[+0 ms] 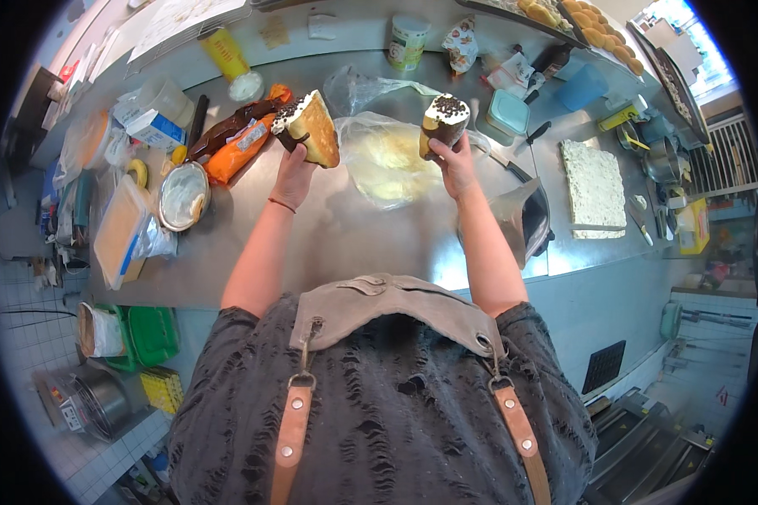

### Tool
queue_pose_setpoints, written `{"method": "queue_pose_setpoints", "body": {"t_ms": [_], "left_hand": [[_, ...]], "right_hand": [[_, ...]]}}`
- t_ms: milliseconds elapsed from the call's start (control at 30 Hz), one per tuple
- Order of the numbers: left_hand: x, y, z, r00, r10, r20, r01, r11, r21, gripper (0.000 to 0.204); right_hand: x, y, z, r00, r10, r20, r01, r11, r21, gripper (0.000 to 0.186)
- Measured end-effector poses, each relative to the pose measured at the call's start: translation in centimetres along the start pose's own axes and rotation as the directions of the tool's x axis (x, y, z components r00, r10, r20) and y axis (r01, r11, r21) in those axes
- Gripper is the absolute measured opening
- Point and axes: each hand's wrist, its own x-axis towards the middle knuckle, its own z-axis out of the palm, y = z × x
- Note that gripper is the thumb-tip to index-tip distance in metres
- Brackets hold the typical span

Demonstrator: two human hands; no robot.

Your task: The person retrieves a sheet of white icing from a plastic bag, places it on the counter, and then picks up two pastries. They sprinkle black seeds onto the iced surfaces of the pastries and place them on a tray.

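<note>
Raised over the steel worktop (337,252), my left hand (295,174) is closed round a golden-brown pastry (318,135) with a dark side. White cream dotted with dark chips covers its upper left face. My right hand (456,167) grips a dark brown pastry (443,132), held upright, its top also cream with dark chips. Between the two, farther down on the worktop, lies a clear plastic bag (383,172) with something pale yellow in or under it. Left of my left hand are an orange piping bag (241,151) and a brown one (227,130).
A bowl with white residue (184,198) and a lidded plastic tub (118,223) stand at left. To the right are a dark bag (531,223), a knife (511,164) and a white speckled slab (594,185). A white-and-green tub (408,42) stands at the back.
</note>
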Motion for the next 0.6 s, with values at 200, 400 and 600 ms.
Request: {"method": "queue_pose_setpoints", "body": {"t_ms": [200,400,600], "left_hand": [[3.0,0.2,1.7,0.998,0.055,0.009,-0.055,0.998,-0.035,0.092],[0.5,2.1,3.4,1.000,0.021,0.005,-0.020,0.985,-0.174,0.106],[-0.7,3.1,3.5,0.999,-0.016,0.033,0.020,0.989,-0.144,0.113]], "right_hand": [[1.7,4.1,-0.7,0.991,0.133,0.015,-0.128,0.979,-0.159,0.079],[-0.3,4.2,-3.1,0.903,0.419,0.100,-0.344,0.842,-0.416,0.082],[-2.0,3.2,-4.5,0.841,0.539,0.046,-0.449,0.742,-0.498,0.082]]}}
